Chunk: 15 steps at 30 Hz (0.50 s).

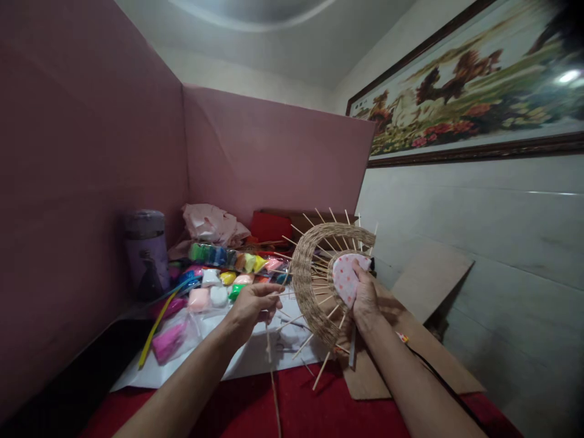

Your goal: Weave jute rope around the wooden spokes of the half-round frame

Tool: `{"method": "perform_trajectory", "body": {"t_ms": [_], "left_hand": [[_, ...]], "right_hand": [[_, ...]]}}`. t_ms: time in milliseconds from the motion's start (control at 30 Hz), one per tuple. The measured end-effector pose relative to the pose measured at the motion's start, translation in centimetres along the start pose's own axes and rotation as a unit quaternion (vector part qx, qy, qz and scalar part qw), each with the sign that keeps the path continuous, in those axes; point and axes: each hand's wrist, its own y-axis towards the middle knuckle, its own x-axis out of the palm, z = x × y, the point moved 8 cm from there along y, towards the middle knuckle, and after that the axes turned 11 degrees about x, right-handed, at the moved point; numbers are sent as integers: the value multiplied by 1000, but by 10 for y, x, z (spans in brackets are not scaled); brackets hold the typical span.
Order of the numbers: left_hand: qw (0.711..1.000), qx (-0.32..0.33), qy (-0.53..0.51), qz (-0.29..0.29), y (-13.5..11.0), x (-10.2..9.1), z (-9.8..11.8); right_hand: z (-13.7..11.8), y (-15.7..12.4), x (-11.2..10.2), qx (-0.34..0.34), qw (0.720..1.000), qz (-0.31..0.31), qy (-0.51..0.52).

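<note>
My right hand (365,297) grips a half-round woven fan (305,267) by its pink, red-dotted centre patch (349,277), thumb on top. Brown cord is woven around thin wooden sticks that spread outward like spokes, with an open gap between the outer band and the inner one. At the fan's left side, my left hand (256,309) is closed in a pinch near a stick's tip. From its fingers a brown cord (275,395) hangs down over the table's front edge. Exactly how the cord lies between the fingertips is too small to tell.
Packets of coloured clay (219,296) lie on white paper (246,365) at the left. A purple tumbler (146,255) stands behind them, near crumpled pink cloth (214,224). Cardboard (438,359) lies at right on the red tablecloth (246,407). Pink panels (274,158) enclose the back and left.
</note>
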Motion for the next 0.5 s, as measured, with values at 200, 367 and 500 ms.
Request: {"method": "perform_trajectory", "body": {"t_ms": [200, 367, 500], "left_hand": [[999, 14, 48, -2, -5, 5, 8], [988, 56, 141, 25, -5, 3, 16], [981, 84, 170, 39, -8, 3, 21]], "right_hand": [[-6, 9, -8, -39, 999, -3, 8], [-9, 12, -12, -59, 998, 15, 4], [-9, 12, -16, -62, 997, 36, 2]]}}
